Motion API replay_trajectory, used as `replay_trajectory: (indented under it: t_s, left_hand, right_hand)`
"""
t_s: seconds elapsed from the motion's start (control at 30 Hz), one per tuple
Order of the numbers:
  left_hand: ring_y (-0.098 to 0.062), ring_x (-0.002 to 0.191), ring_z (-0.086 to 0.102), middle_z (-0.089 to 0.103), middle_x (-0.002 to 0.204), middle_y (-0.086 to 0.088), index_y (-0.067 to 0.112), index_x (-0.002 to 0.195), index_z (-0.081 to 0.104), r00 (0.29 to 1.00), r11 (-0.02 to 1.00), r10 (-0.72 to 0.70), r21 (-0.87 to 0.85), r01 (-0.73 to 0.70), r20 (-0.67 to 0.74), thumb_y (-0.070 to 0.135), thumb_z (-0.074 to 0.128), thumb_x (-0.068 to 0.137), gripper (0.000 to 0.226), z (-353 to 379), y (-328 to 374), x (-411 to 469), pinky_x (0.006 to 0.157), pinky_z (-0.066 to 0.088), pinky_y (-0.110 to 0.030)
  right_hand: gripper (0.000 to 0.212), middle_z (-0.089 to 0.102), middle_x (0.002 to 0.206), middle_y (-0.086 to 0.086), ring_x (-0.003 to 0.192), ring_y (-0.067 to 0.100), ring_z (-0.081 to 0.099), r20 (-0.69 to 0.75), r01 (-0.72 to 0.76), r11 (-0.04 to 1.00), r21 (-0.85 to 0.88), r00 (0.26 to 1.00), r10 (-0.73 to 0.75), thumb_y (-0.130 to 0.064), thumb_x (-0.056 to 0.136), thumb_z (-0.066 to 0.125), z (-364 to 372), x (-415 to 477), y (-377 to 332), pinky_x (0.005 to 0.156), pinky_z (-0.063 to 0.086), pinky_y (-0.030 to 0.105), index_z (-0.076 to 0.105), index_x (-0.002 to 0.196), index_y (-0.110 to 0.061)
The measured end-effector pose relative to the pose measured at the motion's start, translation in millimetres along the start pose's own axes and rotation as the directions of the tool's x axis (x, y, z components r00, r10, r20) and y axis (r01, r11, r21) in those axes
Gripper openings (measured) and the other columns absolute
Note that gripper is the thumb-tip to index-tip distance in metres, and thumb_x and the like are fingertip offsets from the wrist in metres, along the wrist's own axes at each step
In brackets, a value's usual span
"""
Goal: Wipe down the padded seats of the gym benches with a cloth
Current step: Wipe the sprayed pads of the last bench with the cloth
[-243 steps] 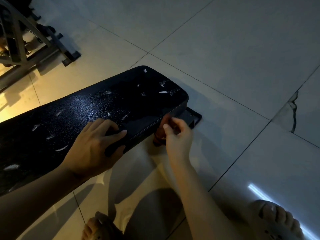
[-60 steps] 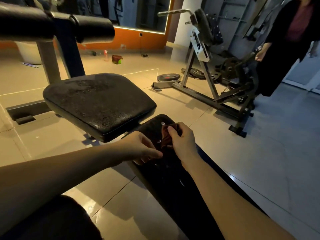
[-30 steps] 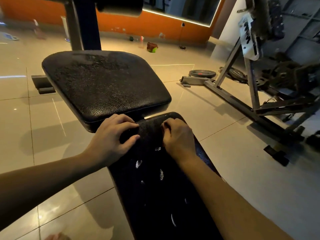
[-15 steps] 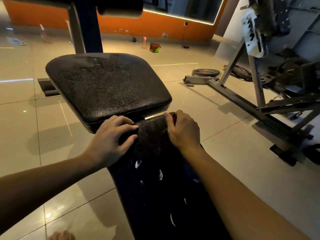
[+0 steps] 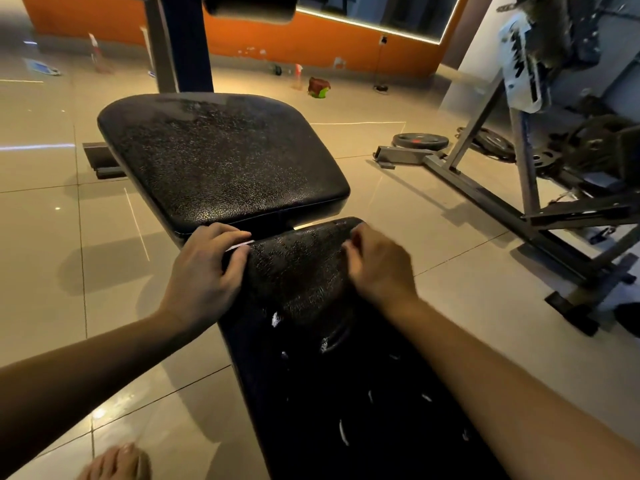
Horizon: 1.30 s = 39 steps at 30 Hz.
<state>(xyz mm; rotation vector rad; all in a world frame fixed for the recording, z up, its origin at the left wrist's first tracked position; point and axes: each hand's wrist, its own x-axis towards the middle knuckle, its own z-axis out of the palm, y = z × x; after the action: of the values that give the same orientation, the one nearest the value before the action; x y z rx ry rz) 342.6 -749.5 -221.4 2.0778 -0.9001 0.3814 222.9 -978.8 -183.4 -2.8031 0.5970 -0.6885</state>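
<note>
Left grip clasps the far left corner of the bench's long pad, with the fingers curled over its edge and the thumb lying on top. The right grip sits at the far right corner of the same pad, knuckles up and fingers tucked under. Whether it is clenched on a cloth or on the pad edge cannot be told, because the fingertips hide whatever is beneath them. The long pad runs from the near edge of the view away between the two forearms, and white flecks are scattered over its dark, dusty surface. Just beyond its far end, and a little higher, lies the wider seat pad, black and grainy with a dull sheen. Behind that pad a dark post rises to a padded roller. On the tiled floor to the right stands a grey steel frame, with a weight plate lying flat by its foot. A bare foot shows at the near left.
</note>
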Motion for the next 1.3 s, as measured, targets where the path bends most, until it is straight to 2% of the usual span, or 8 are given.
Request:
replay_trajectory:
  t_s: [0.13, 0.27, 0.37, 0.6, 0.77, 0.93, 1.17, 1.3]
  left_hand:
    - [-0.014, 0.105, 0.056, 0.065, 0.109, 0.005, 0.017, 0.112, 0.075, 0.996, 0.996, -0.090, -0.019, 0.090, -0.015, 0.034, 0.055, 0.099, 0.030, -10, -8, -13, 0.086, 0.044, -0.034]
    - [-0.013, 0.100, 0.053, 0.060, 0.102, 0.005, 0.019, 0.111, 0.076, 0.992, 0.993, -0.115, -0.006, 0.115, -0.047, 0.019, 0.061, 0.099, 0.020, -16, -10, -16, 0.081, 0.041, -0.035]
    - [-0.011, 0.094, 0.049, 0.057, 0.095, 0.005, 0.018, 0.113, 0.077, 0.989, 0.992, -0.127, -0.004, 0.127, -0.078, 0.015, 0.067, 0.095, 0.021, -18, -7, -21, 0.078, 0.037, -0.031]
    - [-0.011, 0.092, 0.049, 0.056, 0.095, 0.005, 0.017, 0.120, 0.075, 0.998, 0.998, -0.057, 0.026, 0.057, -0.014, 0.021, 0.068, 0.095, 0.026, -25, -7, -22, 0.078, 0.034, -0.027]
    - [-0.016, 0.094, 0.052, 0.058, 0.096, 0.002, 0.015, 0.119, 0.074, 0.999, 0.998, -0.050, 0.044, 0.051, -0.018, 0.019, 0.069, 0.095, 0.024, -24, -4, -22, 0.079, 0.035, -0.029]
    - [-0.016, 0.097, 0.051, 0.058, 0.098, 0.000, 0.015, 0.121, 0.074, 0.997, 0.992, -0.081, 0.095, 0.082, -0.020, 0.022, 0.066, 0.097, 0.026, -23, 2, -25, 0.080, 0.036, -0.030]
    - [-0.018, 0.100, 0.049, 0.058, 0.103, -0.002, 0.012, 0.130, 0.068, 0.994, 0.978, -0.102, 0.185, 0.095, 0.029, 0.024, 0.060, 0.100, 0.033, -25, 9, -26, 0.082, 0.038, -0.034]
    - [-0.027, 0.102, 0.052, 0.061, 0.105, -0.009, 0.008, 0.130, 0.067, 0.994, 0.962, -0.109, 0.254, 0.098, 0.029, 0.029, 0.052, 0.100, 0.039, -24, 13, -27, 0.086, 0.042, -0.041]
  right_hand:
    - [0.019, 0.071, 0.100, 0.009, 0.090, 0.029, 0.067, -0.047, -0.110, 0.993, 0.040, 0.993, 0.111, -0.028, 0.100, 0.059, 15, 40, -31, 0.077, 0.054, 0.038, 0.065, 0.105, -0.011]
    - [0.014, 0.066, 0.091, 0.009, 0.076, 0.030, 0.065, 0.026, 0.276, 0.952, 0.135, 0.959, -0.282, -0.024, 0.099, 0.059, 24, -25, -118, 0.062, 0.047, 0.035, 0.062, 0.099, -0.011]
    - [0.018, 0.064, 0.088, 0.006, 0.068, 0.029, 0.064, 0.060, 0.486, 0.870, 0.081, 0.869, -0.491, -0.028, 0.100, 0.051, 14, -62, -94, 0.054, 0.052, 0.039, 0.062, 0.097, -0.014]
    - [0.019, 0.068, 0.099, 0.013, 0.087, 0.034, 0.064, -0.058, -0.047, 0.988, -0.144, 0.998, 0.038, -0.028, 0.102, 0.054, 4, 31, 4, 0.066, 0.037, 0.032, 0.062, 0.102, -0.010]
    - [0.015, 0.067, 0.092, 0.013, 0.080, 0.036, 0.066, -0.021, 0.170, 0.985, 0.005, 0.985, -0.170, -0.026, 0.098, 0.058, 13, -20, -68, 0.064, 0.046, 0.038, 0.063, 0.096, -0.012]
    - [0.021, 0.060, 0.085, 0.006, 0.065, 0.029, 0.063, 0.088, 0.515, 0.854, 0.080, 0.849, -0.520, -0.030, 0.099, 0.049, 1, -101, -67, 0.048, 0.047, 0.038, 0.061, 0.090, -0.015]
    - [0.018, 0.067, 0.098, 0.015, 0.086, 0.038, 0.064, -0.070, -0.027, 0.994, -0.103, 0.997, 0.019, -0.026, 0.101, 0.055, -9, -8, 26, 0.066, 0.038, 0.035, 0.062, 0.100, -0.010]
    - [0.017, 0.067, 0.095, 0.013, 0.082, 0.035, 0.066, -0.057, 0.117, 0.993, 0.021, 0.992, -0.116, -0.026, 0.100, 0.058, 7, -31, -42, 0.066, 0.047, 0.038, 0.064, 0.100, -0.010]
